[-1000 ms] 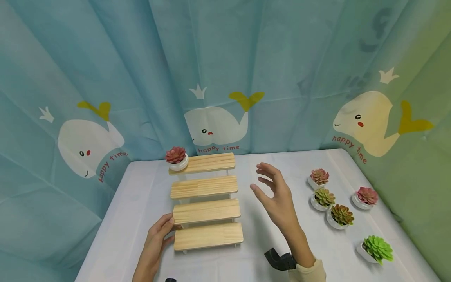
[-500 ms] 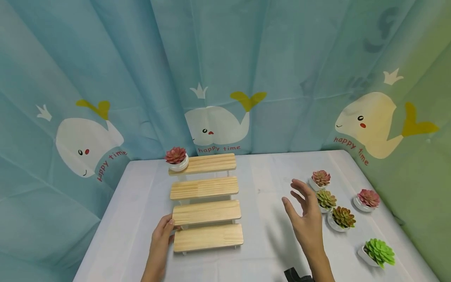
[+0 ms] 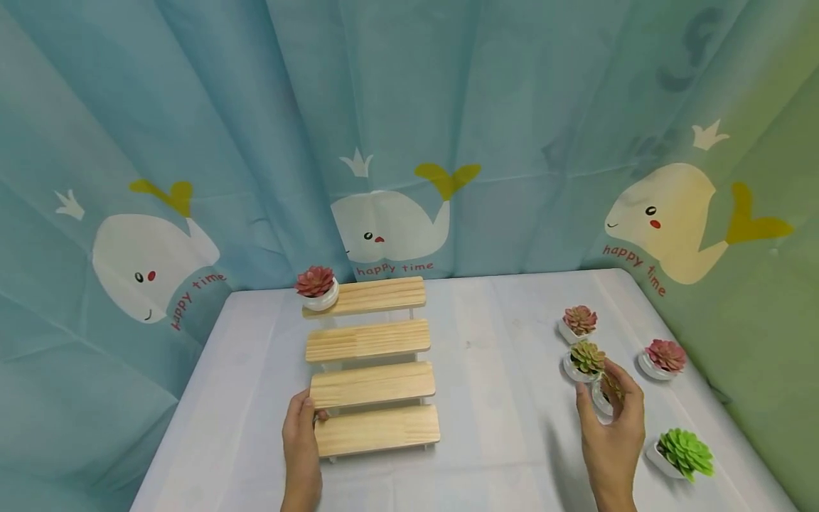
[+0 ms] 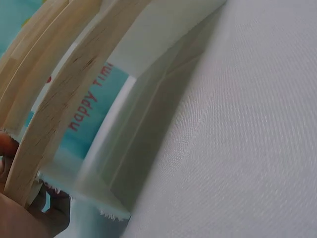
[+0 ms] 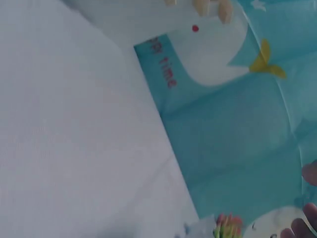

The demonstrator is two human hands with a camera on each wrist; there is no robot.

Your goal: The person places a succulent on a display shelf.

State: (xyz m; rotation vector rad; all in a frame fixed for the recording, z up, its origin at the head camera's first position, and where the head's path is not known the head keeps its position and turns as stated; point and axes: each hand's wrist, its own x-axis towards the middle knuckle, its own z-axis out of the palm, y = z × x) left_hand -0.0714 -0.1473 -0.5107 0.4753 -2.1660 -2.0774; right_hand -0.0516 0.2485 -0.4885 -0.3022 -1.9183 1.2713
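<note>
On the left, my left hand [image 3: 303,434] grips the left side of a stepped display shelf [image 3: 374,387] with pale wooden boards, near the two lowest steps. The left wrist view has its fingers around the end of a wooden board [image 4: 59,94]. A red potted succulent [image 3: 316,286] sits on the top step's left end. At the right, my right hand [image 3: 611,430] reaches among small potted succulents with thumb and fingers spread. Its fingertips are right by a yellow-green succulent [image 3: 585,359], and the hand partly covers a brownish succulent [image 3: 601,397] behind it.
A pinkish succulent [image 3: 579,323] stands just behind the yellow-green one. Farther right are a red succulent [image 3: 664,358] and a bright green one [image 3: 684,453]. The white-covered table [image 3: 499,398] ends at a blue whale-print curtain [image 3: 525,142].
My right hand has moved right and down, from beside the shelf to the succulent pots. The left hand stays at the shelf's left side, its forearm slightly shifted.
</note>
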